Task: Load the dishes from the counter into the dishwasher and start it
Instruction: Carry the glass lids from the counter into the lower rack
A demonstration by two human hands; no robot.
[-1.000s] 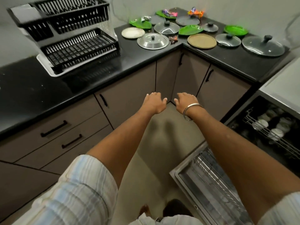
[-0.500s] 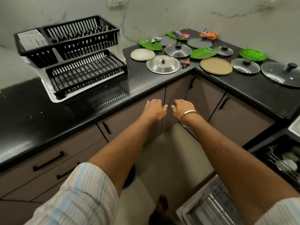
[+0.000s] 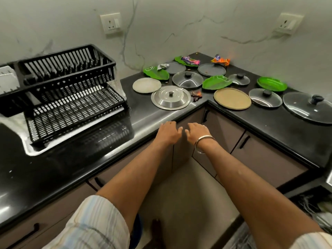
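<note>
1. Left hand (image 3: pixel 168 133) and right hand (image 3: pixel 197 132): both out in front, palms down, fingers loosely spread, holding nothing, side by side at the counter (image 3: pixel 161 114) edge near the inner corner
2. Right wrist has a metal bangle (image 3: pixel 203 143)
3. Dishes all on the counter corner, none touched: steel lid (image 3: pixel 171 97) nearest the hands, pale round plate (image 3: pixel 147 85) behind it, tan plate (image 3: pixel 232 98) just right of the corner
4. Further back: glass lids, grey plates, green leaf-shaped plates (image 3: pixel 217 82), some wrappers (image 3: pixel 220 60)
5. Large glass lid (image 3: pixel 308 107) far right
6. Black dish rack (image 3: pixel 62 92) on the left counter, empty
7. Dishwasher (image 3: pixel 314 205) rack only partly visible at the lower right edge, contents blurred
</note>
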